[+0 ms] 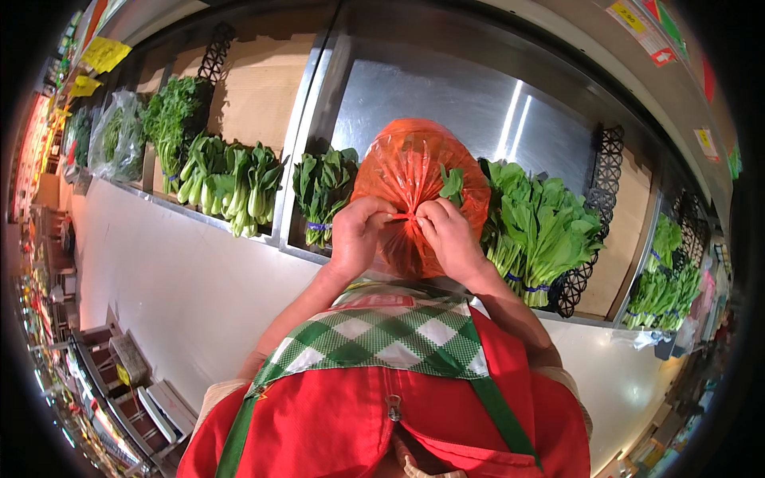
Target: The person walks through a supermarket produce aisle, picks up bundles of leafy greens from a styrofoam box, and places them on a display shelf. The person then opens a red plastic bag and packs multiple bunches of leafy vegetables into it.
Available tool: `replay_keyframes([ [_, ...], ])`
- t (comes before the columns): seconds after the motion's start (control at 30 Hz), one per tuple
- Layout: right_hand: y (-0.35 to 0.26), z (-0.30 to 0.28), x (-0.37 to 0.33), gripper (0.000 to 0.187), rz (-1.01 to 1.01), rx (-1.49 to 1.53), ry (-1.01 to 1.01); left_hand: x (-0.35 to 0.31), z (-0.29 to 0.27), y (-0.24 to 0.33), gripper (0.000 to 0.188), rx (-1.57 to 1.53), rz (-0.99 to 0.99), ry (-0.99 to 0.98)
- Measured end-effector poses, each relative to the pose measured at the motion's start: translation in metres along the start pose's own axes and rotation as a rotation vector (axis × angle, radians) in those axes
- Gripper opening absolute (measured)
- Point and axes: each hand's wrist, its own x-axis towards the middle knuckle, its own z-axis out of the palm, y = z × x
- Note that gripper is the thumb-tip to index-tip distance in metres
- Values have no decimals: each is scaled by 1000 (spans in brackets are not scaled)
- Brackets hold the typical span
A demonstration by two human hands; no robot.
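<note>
A translucent orange plastic bag [414, 171] holding leafy greens was gripped at its gathered neck by the left hand [358, 231] and right hand [448, 233], both pinched shut, apparently for tying. It was held before the steel shelf [446, 103], among bundled spinach [323, 187] and leafy bunches [542, 227].

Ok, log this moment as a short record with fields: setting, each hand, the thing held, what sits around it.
setting: chilled produce shelf with metal back
left hand: pinching the neck of the orange plastic bag
right hand: pinching the same neck, close beside the left
bag contents: leafy greens, one leaf showing through
left of bag: bundled spinach, bok choy
right of bag: bundled greens
clothing: red apron, green checked trim
</note>
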Motion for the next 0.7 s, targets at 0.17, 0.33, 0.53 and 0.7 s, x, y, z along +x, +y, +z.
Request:
replay_keyframes([
  [0.17,4,-1,4,9,79,109,-113,-6,4,-4,6,-236,-210,68],
  [0.33,3,-2,4,11,170,218,-94,-17,1,-10,7,-318,-258,-39],
  [0.53,7,-17,33,17,-90,103,-317,-29,1,-15,6,-591,-292,-252],
  [0.7,1,-28,66,19,-366,-219,-674,-36,10,-9,10,-813,-494,-274],
])
